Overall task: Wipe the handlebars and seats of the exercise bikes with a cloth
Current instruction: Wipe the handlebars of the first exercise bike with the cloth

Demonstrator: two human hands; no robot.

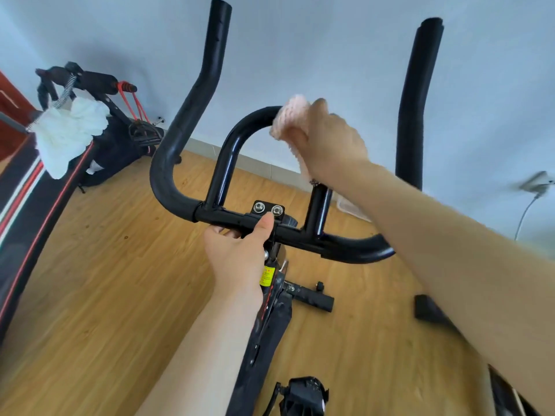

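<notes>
Handlebars [168, 163]: black, at centre of view. Two padded horns rise toward the wall. A glossy loop [237, 130] stands on the cross bar [303, 235] between them.

Right hand [327, 139]: reaches forward above the right side of the bars, fingers curled round a pink cloth [288, 118]. The cloth is bunched in the grip and lies against the top of the loop, right of its crest. This area is blurred, so the exact edge of contact cannot be told.

Left hand [240, 244]: grips the cross bar just left of the centre clamp. The fingers wrap round the bar and the thumb points up, its tip just below two bolts [259, 207].

Frame [270, 325]: runs down from the clamp toward the viewer. A yellow label [266, 276] sits on it just beside the left wrist. A pedal [303, 394] shows at the lower edge. A foot bar [312, 298] lies on the wood floor [105, 265].

Left of view: a second machine [45, 205], black with red and white stripes, stands well apart from the handlebars. A white rag [69, 130] is draped over its upper part.

Right edge: a white plug [537, 181] with cable is on the wall, blurred.
</notes>
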